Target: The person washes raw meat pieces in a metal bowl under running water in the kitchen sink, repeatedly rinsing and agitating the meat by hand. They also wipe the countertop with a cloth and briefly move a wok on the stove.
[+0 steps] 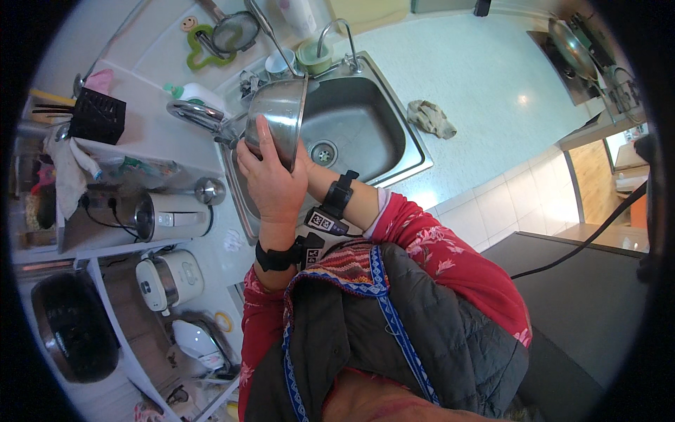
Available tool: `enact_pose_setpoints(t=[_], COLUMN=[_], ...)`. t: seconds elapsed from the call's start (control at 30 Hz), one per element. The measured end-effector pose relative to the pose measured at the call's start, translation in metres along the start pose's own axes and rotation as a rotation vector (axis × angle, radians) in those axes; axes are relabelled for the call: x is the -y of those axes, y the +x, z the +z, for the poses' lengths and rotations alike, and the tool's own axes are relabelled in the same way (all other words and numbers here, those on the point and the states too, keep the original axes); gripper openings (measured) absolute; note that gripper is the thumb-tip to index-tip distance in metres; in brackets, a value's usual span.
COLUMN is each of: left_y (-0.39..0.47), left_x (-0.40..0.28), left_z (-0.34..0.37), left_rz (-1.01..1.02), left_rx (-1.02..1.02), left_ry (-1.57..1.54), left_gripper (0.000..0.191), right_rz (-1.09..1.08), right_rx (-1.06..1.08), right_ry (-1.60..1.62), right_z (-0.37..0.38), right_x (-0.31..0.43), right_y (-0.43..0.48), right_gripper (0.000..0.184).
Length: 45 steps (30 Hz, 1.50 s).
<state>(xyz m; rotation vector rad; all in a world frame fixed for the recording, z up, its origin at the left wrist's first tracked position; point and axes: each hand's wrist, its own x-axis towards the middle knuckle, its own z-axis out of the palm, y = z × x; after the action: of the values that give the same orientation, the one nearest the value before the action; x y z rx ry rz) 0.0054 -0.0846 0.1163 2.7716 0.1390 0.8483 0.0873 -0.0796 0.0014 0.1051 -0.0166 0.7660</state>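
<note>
A stainless steel bowl [279, 108] is tipped on its side above the left part of the sink [358, 124]. My left hand [277, 182] grips its outer wall, with fingers spread along the metal. Behind it, my right hand [307, 162] reaches to the open side of the bowl at the lower rim; its fingers are hidden. The sink's drain [324, 153] shows to the right of my hands. A chrome faucet [198, 113] stands left of the bowl. Black bands with printed tags circle both my wrists.
A crumpled cloth [431, 119] lies on the counter right of the sink. Behind the bowl are a green container [315, 57] and a thin curved tap [337, 24]. A white detergent bottle [198, 95], an electric kettle [174, 216] and a rice cooker [169, 279] stand at the left.
</note>
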Motion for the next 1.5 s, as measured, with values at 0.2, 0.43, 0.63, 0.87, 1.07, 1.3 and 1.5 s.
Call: enact_pose_setpoints(t=[0.2,0.43,0.63,0.87,1.07,1.3,1.5], left_y=[-0.013,-0.036,-0.062,-0.107,-0.078,-0.018,0.015], left_x=[0.009,0.046,0.116,0.115,0.025,-0.089,-0.166], left_z=[0.000,0.010,0.062,0.110,0.133,0.214,0.289], left_rz=[-0.061,-0.232,-0.877,-1.386,-1.283,-1.260,-1.326], left_rx=[-0.015,-0.003,-0.017,0.183,0.275,0.443,0.456], left_ry=[0.028,-0.229,-1.392,-1.810,-1.815,-1.783,-1.735], left_gripper=[0.072,0.065,0.065,0.048,0.058,0.058,0.047], right_rz=[0.120,-0.622,0.084,-0.881,-0.603,-0.268,-0.433], right_rx=[0.062,-0.247,-0.285,-0.057,-0.406,-0.637,-1.102], right_ry=[-0.047,-1.280,-2.336,-2.336,-3.034,-2.588,-2.463], right_z=[-0.022,-0.050,-0.008,0.048,-0.025,-0.045,-0.017], right_x=[-0.008,-0.020,-0.014,0.123,0.258,0.369,0.474], right_y=[-0.011,0.024,-0.008,-0.091,-0.177,-0.234,-0.316], right_gripper=[0.041,0.049,0.064,0.028,0.033,0.021,0.030])
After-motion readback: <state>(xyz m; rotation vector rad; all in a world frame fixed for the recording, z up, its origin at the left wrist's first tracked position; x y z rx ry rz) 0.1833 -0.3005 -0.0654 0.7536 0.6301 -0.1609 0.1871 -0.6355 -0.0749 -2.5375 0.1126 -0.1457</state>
